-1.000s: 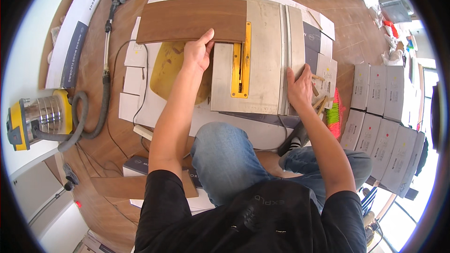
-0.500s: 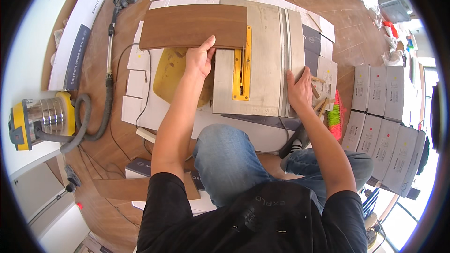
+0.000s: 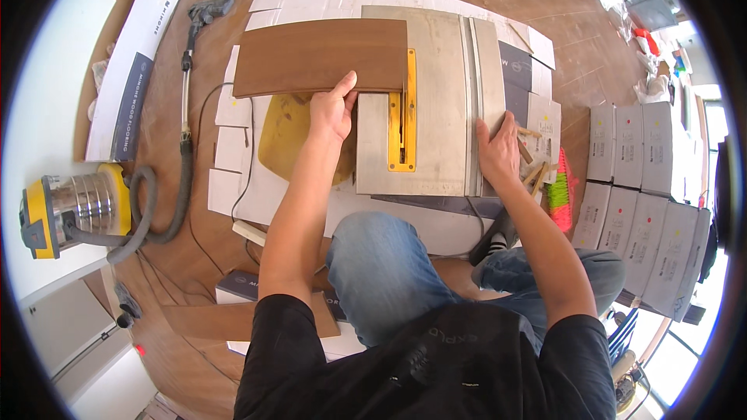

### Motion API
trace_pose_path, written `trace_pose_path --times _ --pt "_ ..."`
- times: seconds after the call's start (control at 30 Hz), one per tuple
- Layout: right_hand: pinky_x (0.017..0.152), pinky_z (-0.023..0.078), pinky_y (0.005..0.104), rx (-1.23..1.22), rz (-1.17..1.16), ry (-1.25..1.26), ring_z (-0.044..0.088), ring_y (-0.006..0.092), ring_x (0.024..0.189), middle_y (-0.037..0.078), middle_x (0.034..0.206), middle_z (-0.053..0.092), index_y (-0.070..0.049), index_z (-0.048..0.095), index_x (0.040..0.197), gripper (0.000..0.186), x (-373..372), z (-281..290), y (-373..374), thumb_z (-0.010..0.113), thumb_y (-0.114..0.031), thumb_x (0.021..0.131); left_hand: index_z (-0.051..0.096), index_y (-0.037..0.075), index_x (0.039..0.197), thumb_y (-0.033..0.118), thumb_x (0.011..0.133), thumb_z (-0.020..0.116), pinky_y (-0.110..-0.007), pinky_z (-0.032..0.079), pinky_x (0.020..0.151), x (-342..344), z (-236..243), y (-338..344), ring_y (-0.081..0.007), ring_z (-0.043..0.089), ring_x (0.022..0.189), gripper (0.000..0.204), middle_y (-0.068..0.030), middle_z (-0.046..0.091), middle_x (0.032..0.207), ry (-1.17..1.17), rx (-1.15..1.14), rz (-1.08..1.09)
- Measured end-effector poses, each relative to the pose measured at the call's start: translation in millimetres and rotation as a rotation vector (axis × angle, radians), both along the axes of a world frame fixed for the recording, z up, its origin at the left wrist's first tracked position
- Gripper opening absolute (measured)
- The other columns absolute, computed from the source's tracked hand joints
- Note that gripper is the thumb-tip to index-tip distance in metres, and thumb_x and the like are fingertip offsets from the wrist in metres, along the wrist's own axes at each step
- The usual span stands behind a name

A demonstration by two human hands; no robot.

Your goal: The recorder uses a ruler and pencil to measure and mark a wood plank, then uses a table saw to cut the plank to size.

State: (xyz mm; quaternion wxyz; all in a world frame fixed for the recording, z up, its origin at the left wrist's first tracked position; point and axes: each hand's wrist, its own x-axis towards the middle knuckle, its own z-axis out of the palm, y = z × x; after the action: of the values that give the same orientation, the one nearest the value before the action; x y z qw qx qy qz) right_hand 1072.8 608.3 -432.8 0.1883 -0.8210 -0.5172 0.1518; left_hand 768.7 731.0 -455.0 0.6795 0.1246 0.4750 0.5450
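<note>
My left hand (image 3: 333, 114) pinches the near edge of a flat brown wooden board (image 3: 319, 54), thumb on top and fingers going under; my right hand (image 3: 499, 148) lies at the 3 o'clock edge of the grey metal saw table (image 3: 443, 132), thumb apart from the fingers, but whether it also squeezes this edge I cannot tell. The board is at 11 o'clock on the table, its right end on the yellow slotted plate (image 3: 412, 109), and a big part sticks out past the table's left edge. I judge that this overhang could make the board tip or twist if my one pinch loosens, and it could then jam at the slot. If my left hand slips to the right, the thumb would come too near the slot. About containers: at 10 o'clock, a long white and dark-blue cardboard box (image 3: 136, 70) stands open with clear plastic (image 3: 99, 74) inside; at 9 o'clock, the yellow and silver vacuum canister (image 3: 85, 206) hides its content; at 3 o'clock, the stacked pale cartons (image 3: 634, 218) look closed.
</note>
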Motion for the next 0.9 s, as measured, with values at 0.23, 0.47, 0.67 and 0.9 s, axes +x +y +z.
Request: trace_pose_path --times 0.23,0.47,0.67,0.9 --pt "0.112 0.043 0.0504 -0.024 -0.012 0.028 0.05 0.049 0.133 0.034 0.141 0.05 0.009 0.033 0.15 0.081 -1 3 0 0.058 -0.049 0.101 0.065 0.005 0.125 0.005 0.093 0.079 -0.029 0.056 0.096 1 1 -2 -0.0156 0.064 0.11 0.035 -0.0048 0.067 0.122 -0.012 0.019 0.007" --pt "0.11 0.044 0.051 0.016 0.01 -0.014 0.051 0.0498 0.131 0.035 0.14 0.051 0.009 0.032 0.15 0.08 2 -2 -1 0.058 -0.049 0.101 0.064 0.004 0.126 0.005 0.093 0.079 -0.028 0.056 0.095 1 0 -6 -0.0151 0.064 0.11 0.036 -0.0044 0.066 0.123 0.008 0.008 0.008" --pt "0.111 0.043 0.0505 -0.001 0.002 0.013 0.051 0.0494 0.132 0.034 0.141 0.051 0.009 0.033 0.15 0.08 -2 3 -1 0.058 -0.049 0.101 0.064 0.003 0.128 0.005 0.092 0.079 -0.03 0.056 0.097 -4 -5 -10 -0.017 0.064 0.114 0.039 -0.0063 0.067 0.126 0.01 -0.019 -0.006" --pt "0.111 0.043 0.0502 0.011 -0.01 -0.007 0.051 0.0488 0.133 0.034 0.142 0.051 0.009 0.033 0.15 0.082 2 -2 -1 0.058 -0.05 0.1 0.066 0.003 0.124 0.004 0.092 0.08 -0.029 0.057 0.095 -3 -5 -19 -0.0167 0.065 0.113 0.036 -0.0065 0.068 0.124 -0.001 0.007 0.01"
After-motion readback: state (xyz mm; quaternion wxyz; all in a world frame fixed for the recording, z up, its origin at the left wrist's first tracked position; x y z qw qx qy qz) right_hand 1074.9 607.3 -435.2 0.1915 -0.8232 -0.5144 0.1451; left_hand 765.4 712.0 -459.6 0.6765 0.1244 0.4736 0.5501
